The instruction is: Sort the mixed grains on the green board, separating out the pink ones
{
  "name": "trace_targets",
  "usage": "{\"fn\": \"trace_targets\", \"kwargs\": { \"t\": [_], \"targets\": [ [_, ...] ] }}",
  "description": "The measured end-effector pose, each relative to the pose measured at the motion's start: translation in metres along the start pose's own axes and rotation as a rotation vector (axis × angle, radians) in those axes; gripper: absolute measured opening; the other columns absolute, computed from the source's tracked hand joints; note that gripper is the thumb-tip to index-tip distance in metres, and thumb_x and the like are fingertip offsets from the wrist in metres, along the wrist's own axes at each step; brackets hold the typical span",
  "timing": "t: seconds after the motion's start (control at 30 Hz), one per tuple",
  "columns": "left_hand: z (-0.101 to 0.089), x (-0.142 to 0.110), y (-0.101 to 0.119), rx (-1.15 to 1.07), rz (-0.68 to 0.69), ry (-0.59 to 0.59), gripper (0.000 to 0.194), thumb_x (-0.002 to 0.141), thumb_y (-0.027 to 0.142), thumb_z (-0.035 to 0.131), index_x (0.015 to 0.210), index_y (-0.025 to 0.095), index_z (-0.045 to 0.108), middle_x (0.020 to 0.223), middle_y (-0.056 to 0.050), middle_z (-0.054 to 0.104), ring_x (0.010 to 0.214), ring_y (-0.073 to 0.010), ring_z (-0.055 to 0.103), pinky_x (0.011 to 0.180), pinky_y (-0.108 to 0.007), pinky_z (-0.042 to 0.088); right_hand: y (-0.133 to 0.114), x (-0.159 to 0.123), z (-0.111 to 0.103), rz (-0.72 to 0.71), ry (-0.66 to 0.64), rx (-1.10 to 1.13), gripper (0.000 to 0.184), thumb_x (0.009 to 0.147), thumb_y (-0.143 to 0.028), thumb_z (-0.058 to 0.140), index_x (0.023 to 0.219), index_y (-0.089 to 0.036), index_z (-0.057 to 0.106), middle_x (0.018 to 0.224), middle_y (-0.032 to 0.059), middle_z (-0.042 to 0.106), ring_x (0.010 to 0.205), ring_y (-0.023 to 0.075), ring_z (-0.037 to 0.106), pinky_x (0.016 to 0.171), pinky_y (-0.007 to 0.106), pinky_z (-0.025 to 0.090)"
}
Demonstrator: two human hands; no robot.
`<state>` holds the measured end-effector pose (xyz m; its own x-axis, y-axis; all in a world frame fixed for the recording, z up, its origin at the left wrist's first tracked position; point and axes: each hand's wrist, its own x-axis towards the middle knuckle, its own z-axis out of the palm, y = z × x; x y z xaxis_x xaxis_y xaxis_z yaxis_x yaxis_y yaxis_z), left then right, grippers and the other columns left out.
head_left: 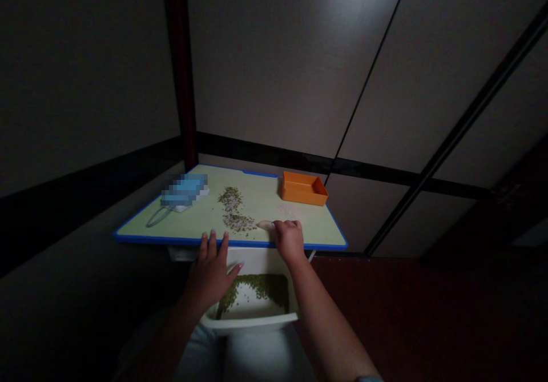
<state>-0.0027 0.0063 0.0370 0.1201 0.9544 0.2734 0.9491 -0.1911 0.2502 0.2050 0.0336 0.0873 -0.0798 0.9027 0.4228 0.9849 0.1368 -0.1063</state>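
My right hand (289,238) is closed around the end of a small pale spoon-like tool (266,225). The tool's tip points left, at the edge of a scattered pile of mixed green and whitish grains (236,221) on the table (205,222). Fingers spread, my left hand (214,268) is open at the table's front edge, with its thumb over the rim of a white tub (248,326). Many small green beans (274,286) lie in the tub, leaving part of its white bottom bare. The right forearm passes along the tub's right side.
An orange open box (303,189) stands at the table's back right. A blurred blue object (184,190) with a cord loop lies at the left. Cabinet panels (278,56) rise behind the table, and a wall (85,73) is close on the left.
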Motion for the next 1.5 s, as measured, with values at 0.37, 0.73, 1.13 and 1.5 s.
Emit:
{"fn": "trace_targets", "kwargs": {
  "t": [0.37, 0.73, 1.13, 1.5],
  "targets": [
    [0.001, -0.002, -0.001, -0.003, -0.001, -0.003, 0.076, 0.081, 0.050, 0.042, 0.144, 0.013, 0.025, 0.155, -0.023, 0.014, 0.144, -0.0386, 0.004, 0.101, -0.052, 0.037, -0.006, 0.000, 0.001, -0.081, -0.040, -0.038, 0.023, 0.095, -0.025, 0.045, 0.099, -0.026, 0.067, 0.092, 0.0032, 0.071, 0.095, 0.0166, 0.055, 0.087, 0.033, 0.024],
    [-0.001, -0.002, -0.001, -0.006, 0.004, 0.010, 0.075, 0.081, 0.050, 0.042, 0.144, 0.013, 0.026, 0.154, -0.023, 0.016, 0.143, -0.0395, 0.007, 0.099, -0.053, 0.039, 0.002, 0.002, -0.001, 0.085, -0.050, -0.024, 0.025, 0.095, -0.029, 0.046, 0.110, -0.032, 0.066, 0.097, 0.0039, 0.071, 0.098, 0.0176, 0.056, 0.089, 0.036, 0.025],
    [-0.002, -0.003, 0.000, -0.007, 0.024, 0.036, 0.076, 0.079, 0.050, 0.044, 0.142, 0.010, 0.030, 0.152, -0.025, 0.020, 0.143, -0.0409, 0.009, 0.104, -0.052, 0.034, 0.018, 0.009, 0.000, 0.278, 0.064, -0.094, 0.028, 0.094, -0.025, 0.042, 0.102, -0.023, 0.069, 0.087, 0.0085, 0.070, 0.084, 0.0174, 0.060, 0.080, 0.031, 0.028],
    [-0.007, -0.005, 0.006, -0.045, 0.019, -0.035, 0.079, 0.082, 0.052, 0.044, 0.145, 0.011, 0.021, 0.155, -0.025, 0.009, 0.143, -0.0408, 0.001, 0.106, -0.054, 0.030, 0.028, 0.011, 0.001, 0.375, 0.066, -0.104, 0.032, 0.096, -0.024, 0.035, 0.107, -0.020, 0.065, 0.090, 0.0092, 0.068, 0.084, 0.0185, 0.058, 0.079, 0.031, 0.026]
  ]
}}
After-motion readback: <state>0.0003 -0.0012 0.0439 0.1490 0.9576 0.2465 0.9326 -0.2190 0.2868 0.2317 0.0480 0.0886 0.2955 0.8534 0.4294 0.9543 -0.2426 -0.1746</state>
